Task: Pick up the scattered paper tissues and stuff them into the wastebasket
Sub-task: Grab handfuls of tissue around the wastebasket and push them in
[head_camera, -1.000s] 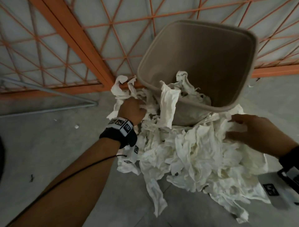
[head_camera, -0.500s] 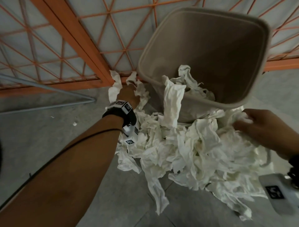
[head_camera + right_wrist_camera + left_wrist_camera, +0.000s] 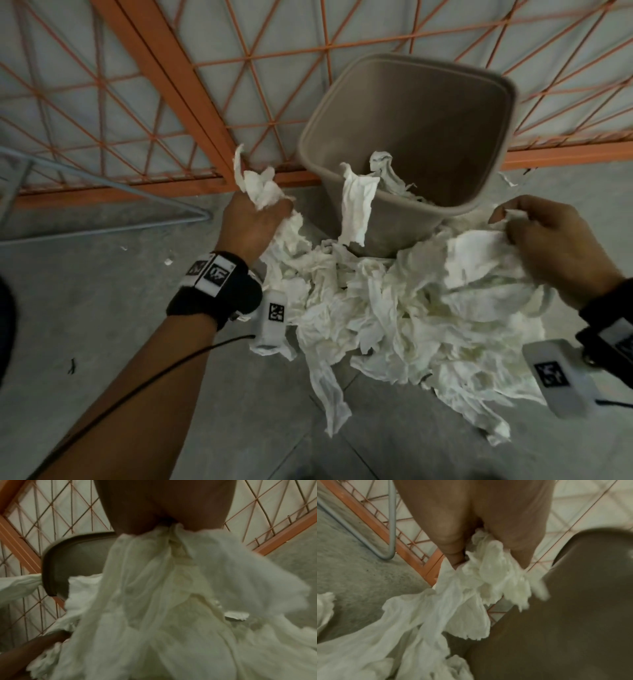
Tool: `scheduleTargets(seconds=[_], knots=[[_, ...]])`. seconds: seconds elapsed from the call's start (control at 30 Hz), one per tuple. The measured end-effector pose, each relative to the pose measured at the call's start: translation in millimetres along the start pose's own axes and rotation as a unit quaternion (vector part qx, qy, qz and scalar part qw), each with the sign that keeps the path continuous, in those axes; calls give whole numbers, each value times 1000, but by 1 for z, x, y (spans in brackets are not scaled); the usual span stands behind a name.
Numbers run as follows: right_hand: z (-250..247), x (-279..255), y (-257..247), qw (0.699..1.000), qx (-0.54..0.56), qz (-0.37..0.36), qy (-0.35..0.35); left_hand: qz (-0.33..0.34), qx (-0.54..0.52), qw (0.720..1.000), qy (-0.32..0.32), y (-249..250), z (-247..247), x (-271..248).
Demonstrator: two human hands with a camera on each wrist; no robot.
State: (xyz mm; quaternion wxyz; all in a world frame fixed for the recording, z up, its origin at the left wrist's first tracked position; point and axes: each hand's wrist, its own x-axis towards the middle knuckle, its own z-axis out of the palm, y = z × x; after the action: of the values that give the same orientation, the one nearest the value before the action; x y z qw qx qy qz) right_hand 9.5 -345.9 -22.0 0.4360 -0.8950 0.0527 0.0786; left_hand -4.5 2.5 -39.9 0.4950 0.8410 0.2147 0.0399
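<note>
Hands: two; left hand (image 3: 251, 222) and right hand (image 3: 555, 246) each gripped the crumpled white paper tissues (image 3: 411, 308).
Wastebasket: one taupe plastic wastebasket (image 3: 479, 89); one tissue strip (image 3: 356, 205) draped over its rim.

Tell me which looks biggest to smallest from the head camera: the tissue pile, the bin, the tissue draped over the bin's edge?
1. Tissue pile
2. Bin, nearly as big, so that order is unsure
3. Draped tissue, clearly smallest

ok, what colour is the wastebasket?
Greyish-brown, taupe all over; the wastebasket shows best in the head view.
</note>
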Motion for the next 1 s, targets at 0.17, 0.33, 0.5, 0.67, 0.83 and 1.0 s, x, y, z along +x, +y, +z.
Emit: scheduleTargets(seconds=[0.17,0.33,0.5,0.67,0.83,1.0], knots=[[-11,-10,-20,999,29,-3,35,108,-54,993,0,27,-18,-44],[-35,-23,-33,1000,15,-13,11,208,-54,976,-20,73,-24,-79],[-63,-36,-73,993,95,-63,15,276,-74,956,-74,127,-22,-91],[-75,-39,-136,975,144,-166,38,311,-115,940,-81,182,-11,-82],[-68,-10,-184,947,233,-211,70,348,-155,924,-43,238,-2,-69],[-54,25,-202,906,337,-229,116,359,-153,921,-14,258,10,-51]])
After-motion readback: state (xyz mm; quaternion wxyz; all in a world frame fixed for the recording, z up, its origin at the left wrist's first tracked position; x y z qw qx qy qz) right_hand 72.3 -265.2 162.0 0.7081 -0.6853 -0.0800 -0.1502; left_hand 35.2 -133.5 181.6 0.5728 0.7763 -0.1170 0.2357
